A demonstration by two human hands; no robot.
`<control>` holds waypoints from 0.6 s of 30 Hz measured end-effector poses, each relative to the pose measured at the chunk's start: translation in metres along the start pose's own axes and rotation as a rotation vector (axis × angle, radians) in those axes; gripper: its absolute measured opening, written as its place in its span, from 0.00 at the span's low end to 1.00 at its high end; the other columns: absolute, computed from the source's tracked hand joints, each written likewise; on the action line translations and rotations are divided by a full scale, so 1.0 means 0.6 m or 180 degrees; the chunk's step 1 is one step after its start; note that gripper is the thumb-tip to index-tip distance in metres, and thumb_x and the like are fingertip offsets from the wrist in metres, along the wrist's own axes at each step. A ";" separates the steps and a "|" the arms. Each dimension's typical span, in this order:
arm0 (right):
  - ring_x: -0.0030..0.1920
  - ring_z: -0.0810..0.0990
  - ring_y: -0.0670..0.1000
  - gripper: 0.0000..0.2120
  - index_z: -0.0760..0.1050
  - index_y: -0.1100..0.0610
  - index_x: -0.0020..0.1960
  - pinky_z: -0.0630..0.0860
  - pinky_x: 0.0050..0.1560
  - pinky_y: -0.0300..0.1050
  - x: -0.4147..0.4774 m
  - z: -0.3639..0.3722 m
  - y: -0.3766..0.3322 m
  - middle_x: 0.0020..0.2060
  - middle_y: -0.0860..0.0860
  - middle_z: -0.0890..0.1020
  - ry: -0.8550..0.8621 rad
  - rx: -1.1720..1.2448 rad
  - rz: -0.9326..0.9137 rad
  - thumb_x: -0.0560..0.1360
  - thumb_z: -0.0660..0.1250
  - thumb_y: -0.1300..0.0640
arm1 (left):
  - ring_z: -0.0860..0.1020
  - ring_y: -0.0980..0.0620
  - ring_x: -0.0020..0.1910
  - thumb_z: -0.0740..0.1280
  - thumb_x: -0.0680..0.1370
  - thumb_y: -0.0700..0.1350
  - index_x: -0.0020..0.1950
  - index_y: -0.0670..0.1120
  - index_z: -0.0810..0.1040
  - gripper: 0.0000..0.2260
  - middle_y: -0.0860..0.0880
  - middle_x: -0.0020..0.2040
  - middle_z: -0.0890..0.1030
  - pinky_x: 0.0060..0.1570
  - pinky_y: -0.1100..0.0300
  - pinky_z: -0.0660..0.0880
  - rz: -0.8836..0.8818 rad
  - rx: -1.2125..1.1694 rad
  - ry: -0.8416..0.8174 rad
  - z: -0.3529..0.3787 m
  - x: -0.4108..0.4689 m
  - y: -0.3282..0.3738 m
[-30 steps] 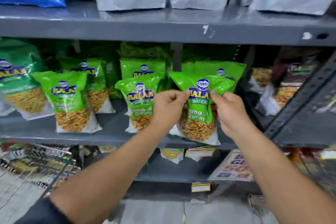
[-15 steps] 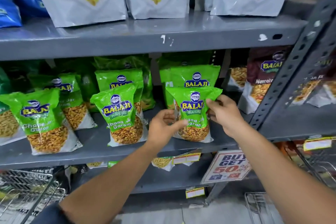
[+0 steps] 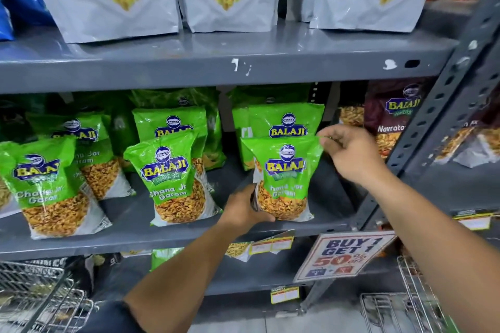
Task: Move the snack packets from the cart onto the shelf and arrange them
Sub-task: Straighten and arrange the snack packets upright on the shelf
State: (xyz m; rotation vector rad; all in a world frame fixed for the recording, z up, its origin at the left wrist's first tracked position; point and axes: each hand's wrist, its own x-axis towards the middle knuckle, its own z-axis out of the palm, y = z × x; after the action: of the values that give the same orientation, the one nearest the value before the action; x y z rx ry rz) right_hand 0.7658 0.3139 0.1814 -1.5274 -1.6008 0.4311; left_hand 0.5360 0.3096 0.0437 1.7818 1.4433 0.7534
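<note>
Green snack packet (image 3: 284,178), the one being set in place, stands upright near the front edge of the grey middle shelf (image 3: 189,240), at the right end of its row. The left hand (image 3: 243,209) cups its lower left corner, fingers wrapped against the base where the snack shows through the clear window. The right hand (image 3: 349,154) pinches the packet's top right corner seal between thumb and fingertips.

The packet looks light and soft: a thin glossy film pouch, puffed with air, its loose filling settled in the bottom half. I judge it will crumple and slip under a hard squeeze, and the contents could crush. The flat top seal and the weighted base are the sound places to hold, much as the hands have it.

Directly behind this packet stands a second green one (image 3: 286,121) of the same brand, touching or nearly so. To its left, with a gap of bare shelf between, stands another front-row packet (image 3: 173,184), and further left one more (image 3: 46,186), each with others behind. To its right, past a dark gap, is a maroon packet (image 3: 392,121). Above, on the upper shelf (image 3: 243,62), stand large grey pouches (image 3: 113,8). Below and far left of the packet, a wire cart (image 3: 35,297) shows; its contents are too blurred to name.
</note>
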 end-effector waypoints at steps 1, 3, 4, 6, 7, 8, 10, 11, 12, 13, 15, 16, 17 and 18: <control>0.43 0.82 0.51 0.05 0.81 0.53 0.47 0.75 0.46 0.41 0.007 -0.006 -0.006 0.43 0.52 0.85 0.0166 -0.0219 -0.0109 0.73 0.68 0.59 | 0.78 0.58 0.50 0.82 0.59 0.50 0.60 0.54 0.76 0.31 0.57 0.52 0.82 0.43 0.77 0.70 -0.0024 0.0001 0.0051 0.002 -0.002 0.001; 0.44 0.82 0.55 0.06 0.81 0.55 0.47 0.74 0.47 0.42 0.015 -0.008 -0.013 0.44 0.54 0.85 0.0419 -0.0643 -0.0288 0.73 0.67 0.60 | 0.78 0.58 0.48 0.82 0.60 0.52 0.59 0.54 0.77 0.30 0.55 0.52 0.83 0.42 0.78 0.68 -0.0086 0.0062 0.0098 0.008 -0.004 0.004; 0.47 0.81 0.58 0.07 0.81 0.56 0.48 0.73 0.49 0.43 0.012 -0.004 -0.016 0.46 0.56 0.85 0.0490 -0.0788 -0.0367 0.73 0.66 0.61 | 0.79 0.55 0.51 0.81 0.60 0.53 0.59 0.53 0.76 0.30 0.53 0.54 0.83 0.45 0.73 0.71 -0.0127 0.0128 0.0098 0.011 -0.004 0.007; 0.49 0.80 0.60 0.08 0.80 0.59 0.49 0.68 0.49 0.40 0.004 0.005 -0.024 0.47 0.59 0.83 0.0548 -0.0801 -0.0476 0.72 0.65 0.63 | 0.80 0.51 0.55 0.81 0.60 0.54 0.61 0.51 0.76 0.31 0.51 0.56 0.84 0.51 0.64 0.73 -0.0177 0.0223 0.0102 0.014 -0.002 0.010; 0.50 0.79 0.60 0.10 0.80 0.59 0.50 0.67 0.50 0.38 0.002 0.006 -0.031 0.47 0.59 0.83 0.0508 -0.0722 -0.0511 0.71 0.64 0.64 | 0.81 0.51 0.55 0.81 0.60 0.54 0.61 0.51 0.77 0.31 0.51 0.57 0.84 0.52 0.64 0.72 -0.0194 0.0222 0.0104 0.016 -0.002 0.011; 0.51 0.79 0.59 0.12 0.79 0.59 0.53 0.67 0.52 0.36 0.000 0.008 -0.042 0.48 0.59 0.82 0.0418 -0.0659 -0.0562 0.70 0.64 0.64 | 0.81 0.52 0.54 0.81 0.60 0.54 0.60 0.51 0.77 0.31 0.51 0.56 0.84 0.51 0.65 0.72 -0.0213 0.0203 0.0121 0.016 -0.002 0.011; 0.56 0.78 0.59 0.18 0.77 0.55 0.59 0.70 0.62 0.43 0.003 0.013 -0.070 0.55 0.57 0.81 0.0117 -0.0884 -0.0762 0.70 0.65 0.58 | 0.80 0.55 0.50 0.81 0.59 0.54 0.59 0.51 0.78 0.30 0.52 0.55 0.84 0.47 0.69 0.71 -0.0249 0.0119 0.0162 0.018 -0.005 0.008; 0.60 0.76 0.59 0.20 0.76 0.52 0.62 0.69 0.65 0.50 0.005 0.019 -0.084 0.58 0.56 0.80 -0.0043 -0.1183 -0.0915 0.70 0.64 0.52 | 0.79 0.57 0.48 0.81 0.59 0.54 0.58 0.52 0.78 0.30 0.53 0.54 0.84 0.43 0.73 0.69 -0.0265 0.0074 0.0185 0.019 -0.008 0.007; 0.62 0.75 0.58 0.22 0.74 0.50 0.63 0.66 0.67 0.56 0.006 0.029 -0.099 0.60 0.54 0.80 -0.0231 -0.1503 -0.1055 0.70 0.63 0.47 | 0.78 0.59 0.47 0.81 0.59 0.54 0.58 0.52 0.78 0.29 0.54 0.54 0.85 0.40 0.76 0.67 -0.0275 0.0042 0.0211 0.020 -0.009 0.007; 0.64 0.73 0.57 0.23 0.73 0.48 0.64 0.63 0.69 0.59 0.007 0.042 -0.114 0.62 0.52 0.79 -0.0459 -0.1777 -0.1145 0.71 0.61 0.43 | 0.78 0.59 0.46 0.81 0.59 0.54 0.57 0.53 0.78 0.29 0.55 0.53 0.85 0.38 0.78 0.66 -0.0275 0.0025 0.0233 0.021 -0.011 0.007; 0.64 0.73 0.57 0.17 0.75 0.44 0.59 0.57 0.70 0.61 0.016 0.071 -0.138 0.60 0.50 0.79 -0.0895 -0.2035 -0.1153 0.74 0.59 0.42 | 0.79 0.59 0.47 0.80 0.59 0.54 0.57 0.53 0.78 0.29 0.55 0.52 0.84 0.39 0.76 0.68 -0.0252 0.0038 0.0240 0.023 -0.012 0.007; 0.61 0.74 0.56 0.12 0.76 0.43 0.54 0.57 0.70 0.60 0.021 0.081 -0.146 0.56 0.49 0.80 -0.1034 -0.2081 -0.1094 0.75 0.59 0.44 | 0.79 0.58 0.48 0.80 0.59 0.54 0.58 0.52 0.78 0.29 0.55 0.53 0.84 0.42 0.72 0.70 -0.0235 0.0062 0.0233 0.023 -0.012 0.006; 0.59 0.76 0.56 0.09 0.77 0.44 0.51 0.59 0.69 0.58 0.027 0.087 -0.152 0.54 0.49 0.80 -0.1059 -0.2122 -0.1046 0.76 0.59 0.46 | 0.79 0.57 0.49 0.80 0.59 0.54 0.58 0.52 0.78 0.29 0.54 0.53 0.84 0.46 0.69 0.71 -0.0220 0.0082 0.0231 0.024 -0.012 0.006; 0.57 0.77 0.55 0.10 0.78 0.44 0.50 0.61 0.68 0.55 0.032 0.090 -0.153 0.53 0.48 0.80 -0.0954 -0.2162 -0.1044 0.76 0.58 0.47 | 0.80 0.56 0.51 0.80 0.59 0.54 0.58 0.51 0.78 0.29 0.54 0.54 0.85 0.48 0.66 0.72 -0.0214 0.0094 0.0229 0.023 -0.011 0.006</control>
State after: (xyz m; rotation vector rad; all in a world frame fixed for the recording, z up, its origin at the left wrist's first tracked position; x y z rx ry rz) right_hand 0.6682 0.3306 0.2257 -1.6790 -2.3484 -0.0946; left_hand 0.5477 0.3001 0.0388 1.7349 1.5612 0.7722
